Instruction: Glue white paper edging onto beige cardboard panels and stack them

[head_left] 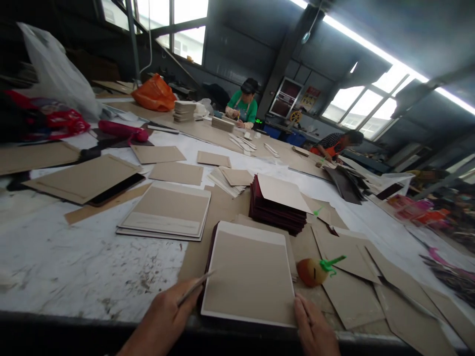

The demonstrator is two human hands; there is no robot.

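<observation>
The left hand [166, 316] is gripping a thin stick [195, 288] against the left edge of a grey card [248, 272] lying at the bench's [74, 267] near edge. The right hand [315, 326], open and holding nothing, is touching the card's lower right corner.

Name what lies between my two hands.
In the head view, a white-edged grey board lies between the left hand, holding a thin tool, and the right hand.

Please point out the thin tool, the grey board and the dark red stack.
thin tool [198, 286], head view, middle of its blade.
grey board [249, 274], head view, centre of its face.
dark red stack [273, 218], head view, its front edge.
</observation>
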